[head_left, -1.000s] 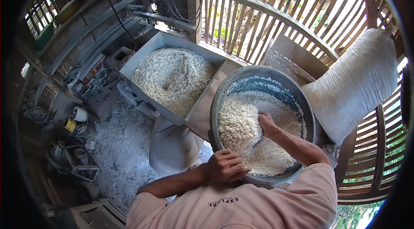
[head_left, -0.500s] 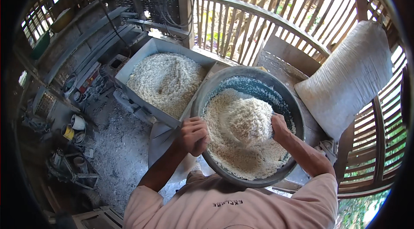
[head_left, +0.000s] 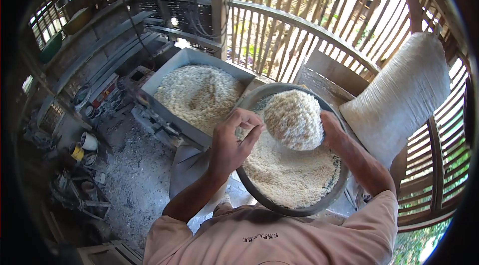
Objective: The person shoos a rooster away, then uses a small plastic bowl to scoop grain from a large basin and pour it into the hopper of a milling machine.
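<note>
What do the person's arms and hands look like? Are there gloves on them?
No gloves: the left hand and right hand are bare, and I see no watch. Loose, short, pale pink sleeves leave the forearms uncovered. The matching shirt has small dark lettering.

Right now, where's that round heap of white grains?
In the head view, the round heap of white grains is right of centre, over the big tub, between the left hand and the right hand at its right edge.
</note>
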Demonstrator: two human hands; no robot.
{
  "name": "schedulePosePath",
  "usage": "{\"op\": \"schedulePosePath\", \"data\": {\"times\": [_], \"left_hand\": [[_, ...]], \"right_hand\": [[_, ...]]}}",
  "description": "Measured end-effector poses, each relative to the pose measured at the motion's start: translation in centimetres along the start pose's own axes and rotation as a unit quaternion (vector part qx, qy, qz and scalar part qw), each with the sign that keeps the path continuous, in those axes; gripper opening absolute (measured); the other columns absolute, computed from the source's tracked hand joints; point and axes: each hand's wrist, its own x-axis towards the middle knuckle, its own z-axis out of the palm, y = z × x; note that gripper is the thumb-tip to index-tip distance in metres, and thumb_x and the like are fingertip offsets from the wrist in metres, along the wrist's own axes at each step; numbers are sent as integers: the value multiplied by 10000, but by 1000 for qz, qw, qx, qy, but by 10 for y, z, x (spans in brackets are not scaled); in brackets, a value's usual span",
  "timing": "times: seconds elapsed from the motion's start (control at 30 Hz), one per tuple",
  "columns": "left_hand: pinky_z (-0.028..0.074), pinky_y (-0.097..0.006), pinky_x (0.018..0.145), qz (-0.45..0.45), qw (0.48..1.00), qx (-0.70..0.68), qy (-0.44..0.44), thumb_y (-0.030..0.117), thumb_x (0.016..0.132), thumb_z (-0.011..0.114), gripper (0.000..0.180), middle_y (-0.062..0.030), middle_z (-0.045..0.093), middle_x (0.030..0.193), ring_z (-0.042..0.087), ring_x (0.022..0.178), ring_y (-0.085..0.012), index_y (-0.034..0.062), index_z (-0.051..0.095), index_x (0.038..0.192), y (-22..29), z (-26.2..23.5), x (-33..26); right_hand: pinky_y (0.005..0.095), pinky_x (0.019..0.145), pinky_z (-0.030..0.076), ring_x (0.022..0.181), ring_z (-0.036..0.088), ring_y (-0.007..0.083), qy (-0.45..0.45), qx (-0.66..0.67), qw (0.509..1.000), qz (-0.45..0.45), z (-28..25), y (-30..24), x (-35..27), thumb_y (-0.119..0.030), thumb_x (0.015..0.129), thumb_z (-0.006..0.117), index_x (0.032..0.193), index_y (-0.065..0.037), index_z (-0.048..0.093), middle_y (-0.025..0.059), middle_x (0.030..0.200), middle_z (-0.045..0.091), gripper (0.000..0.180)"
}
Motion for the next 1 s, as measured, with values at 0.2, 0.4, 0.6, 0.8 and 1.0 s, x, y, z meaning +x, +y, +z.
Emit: {"op": "schedulePosePath", "data": {"times": [0.2,0.4,0.6,0.8,1.0], "left_hand": [[507,-303,695,1,991,122,59,145,888,690,114,-68,687,870,642,777,-167,46,634,896,13,-54,39],[501,-299,703,-52,970,157,178,219,917,668,179,-39,694,869,636,783,-128,43,683,947,10,-112,55],[496,-288,696,-43,953,218,206,180,898,676,165,-47,688,846,643,785,-120,29,690,962,9,-131,65],[469,-234,643,15,958,161,235,128,874,708,161,-13,691,858,608,711,-87,27,693,998,1,-145,87],[482,-249,667,44,956,184,223,74,860,716,106,-36,687,878,606,733,-91,26,679,947,19,-118,85]], "right_hand": [[446,711,615,801,720,288,-14,-95,995,-42,93,-64,36,-4,913,404,1130,127,581,225,1030,670,308],[383,720,557,818,679,236,2,-239,953,-185,193,-78,71,-52,886,443,1098,104,623,162,945,670,319],[375,716,507,722,670,217,-24,-439,769,-464,259,-105,81,-112,837,502,1047,-30,708,138,787,699,305],[434,681,552,783,700,297,-5,-485,588,-647,295,-95,52,-153,891,538,1189,-103,641,189,923,706,320],[445,687,565,794,694,327,-44,-538,550,-637,285,-59,56,-110,871,551,1212,-126,646,138,1052,700,355]]}}
